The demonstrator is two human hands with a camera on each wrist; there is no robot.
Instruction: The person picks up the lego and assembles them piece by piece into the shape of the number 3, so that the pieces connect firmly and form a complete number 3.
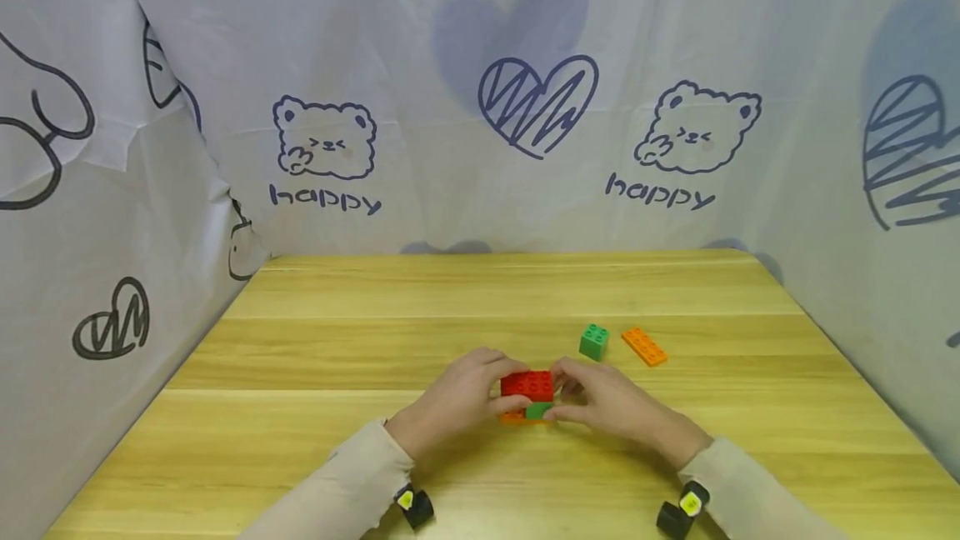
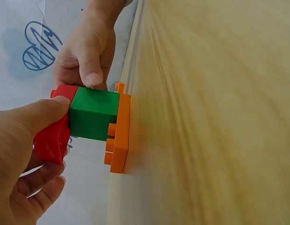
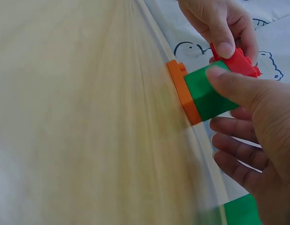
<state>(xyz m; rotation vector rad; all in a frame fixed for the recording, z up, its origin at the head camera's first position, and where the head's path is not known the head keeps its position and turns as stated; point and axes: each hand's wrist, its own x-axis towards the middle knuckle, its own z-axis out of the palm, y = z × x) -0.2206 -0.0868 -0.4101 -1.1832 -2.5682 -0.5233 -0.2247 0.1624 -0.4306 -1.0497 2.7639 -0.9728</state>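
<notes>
The left grip [image 1: 474,387] pinches the red brick [image 1: 528,383], thumb on the near side and fingers on the far side. The right grip [image 1: 609,401] is partly closed on the green brick [image 2: 93,110], its thumb pressing one face; the right wrist view shows its three other fingers loosely bent and apart from one another, which the head view hides.

The bricks form a small stack between the two grips: red on top, green in the middle, an orange plate [image 2: 121,143] at the bottom. From the head the green is mostly covered, while the left wrist view shows its smooth, square side, the red brick overhanging it, and bare round studs on the orange plate. Whether the plate touches the desk [image 1: 315,348] or is just above it, I cannot tell.

All the pieces look like plastic. Beyond the right grip, in the head view, lie a loose green brick [image 1: 593,342] with four studs and, near it, a loose orange plate [image 1: 644,347], thin and oblong. The desk has pale yellow wood grain in lengthwise bands. Around it hangs a creased white cloth [image 1: 420,190] printed with hearts, bears and the word "happy". Beige sleeves [image 1: 352,473] cover both forearms.
</notes>
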